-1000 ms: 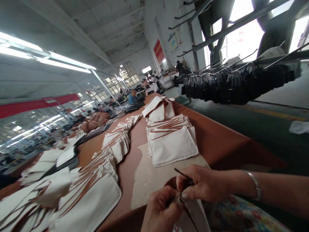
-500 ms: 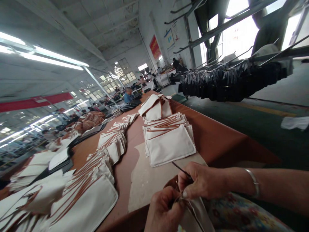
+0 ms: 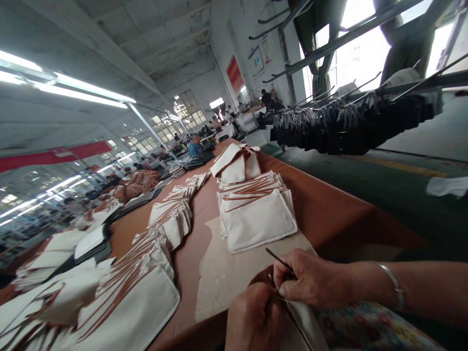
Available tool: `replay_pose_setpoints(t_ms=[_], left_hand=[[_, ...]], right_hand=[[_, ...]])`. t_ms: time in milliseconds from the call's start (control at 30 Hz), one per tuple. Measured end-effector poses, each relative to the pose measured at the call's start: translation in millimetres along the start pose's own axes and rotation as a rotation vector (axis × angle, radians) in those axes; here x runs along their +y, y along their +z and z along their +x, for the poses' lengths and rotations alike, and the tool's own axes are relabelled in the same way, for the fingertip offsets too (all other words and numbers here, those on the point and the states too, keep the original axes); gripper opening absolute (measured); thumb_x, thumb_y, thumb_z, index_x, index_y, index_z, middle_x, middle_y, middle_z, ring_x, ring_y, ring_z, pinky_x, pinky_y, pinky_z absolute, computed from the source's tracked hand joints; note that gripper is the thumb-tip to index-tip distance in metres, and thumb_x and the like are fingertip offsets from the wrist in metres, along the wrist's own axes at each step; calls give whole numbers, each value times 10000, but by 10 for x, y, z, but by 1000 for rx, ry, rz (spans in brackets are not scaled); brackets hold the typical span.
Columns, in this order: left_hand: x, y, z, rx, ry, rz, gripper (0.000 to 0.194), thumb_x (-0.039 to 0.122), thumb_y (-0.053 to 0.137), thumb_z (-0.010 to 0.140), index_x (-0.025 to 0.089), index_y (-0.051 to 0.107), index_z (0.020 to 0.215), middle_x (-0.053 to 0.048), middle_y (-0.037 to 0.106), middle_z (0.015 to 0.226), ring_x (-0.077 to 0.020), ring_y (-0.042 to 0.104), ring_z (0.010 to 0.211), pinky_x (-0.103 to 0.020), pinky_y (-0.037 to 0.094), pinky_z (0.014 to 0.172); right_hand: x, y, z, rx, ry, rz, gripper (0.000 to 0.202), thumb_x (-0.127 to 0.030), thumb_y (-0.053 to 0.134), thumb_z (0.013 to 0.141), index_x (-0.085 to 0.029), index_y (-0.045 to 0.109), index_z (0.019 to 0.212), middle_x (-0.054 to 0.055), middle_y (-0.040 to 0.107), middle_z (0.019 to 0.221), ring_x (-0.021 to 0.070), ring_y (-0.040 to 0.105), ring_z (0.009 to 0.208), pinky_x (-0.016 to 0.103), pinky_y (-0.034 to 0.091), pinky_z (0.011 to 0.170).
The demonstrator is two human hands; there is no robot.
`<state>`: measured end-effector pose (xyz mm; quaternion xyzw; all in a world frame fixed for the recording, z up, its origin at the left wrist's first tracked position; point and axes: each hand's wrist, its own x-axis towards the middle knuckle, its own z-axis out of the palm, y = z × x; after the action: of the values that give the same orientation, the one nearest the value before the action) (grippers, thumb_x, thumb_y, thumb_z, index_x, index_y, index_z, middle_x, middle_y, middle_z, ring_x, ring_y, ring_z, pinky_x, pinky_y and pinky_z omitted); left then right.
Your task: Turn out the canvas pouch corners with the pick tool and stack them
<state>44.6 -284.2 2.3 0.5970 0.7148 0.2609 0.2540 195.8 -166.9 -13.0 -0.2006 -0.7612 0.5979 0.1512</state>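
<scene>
My left hand (image 3: 256, 314) is closed at the lower middle, gripping the edge of a white fabric piece (image 3: 310, 319) with a dark seam or opening. Close against it, my right hand (image 3: 314, 278) is closed around a thin dark tool (image 3: 278, 259), whose narrow end sticks out to the upper left; its kind is not clear. Thumb and fingers of this hand also pinch at the edge of the piece. The fingertips hide the exact spot where both hands meet. Just beyond lies a stack of white fabric pouches (image 3: 259, 222) with brown trim.
A long row of similar white pouches (image 3: 131, 302) fans out along the left of the brown-covered table (image 3: 197, 214). Bundled brown material (image 3: 141, 183) lies farther back. Black items hang on a metal rack (image 3: 329, 129) at the right. A person in blue (image 3: 195, 145) sits beyond the table.
Both hands have shifted slightly right and down. My left hand has turned so its back covers more of the held edge. The thin tool stays in my right hand.
</scene>
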Motion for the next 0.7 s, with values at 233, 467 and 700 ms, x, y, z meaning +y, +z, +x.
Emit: replay_pose_setpoints(t_ms=[233,467,700], left_hand=[[39,14,7,-22,-10,-89,237,245,458,830,180,538,617,10,484,607,-131,436,577,-241,310,538],[72,-17,50,-154,-261,-243,209,319,501,770,169,567,640,46,392,555,-104,298,526,-255,196,499],[-131,34,-6,-196,-362,-779,322,437,696,689,149,576,608,41,425,530,-82,297,494,-238,195,488]], right_hand=[[7,3,-43,19,-36,-10,135,-95,556,667,-134,676,717,-22,636,654,113,532,619,194,382,562],[170,80,-82,116,-236,93,163,-67,577,701,-136,714,754,14,685,712,133,614,664,198,441,604],[227,-24,-180,105,-866,-317,209,-181,449,947,-147,634,856,80,644,794,149,587,741,233,474,687]])
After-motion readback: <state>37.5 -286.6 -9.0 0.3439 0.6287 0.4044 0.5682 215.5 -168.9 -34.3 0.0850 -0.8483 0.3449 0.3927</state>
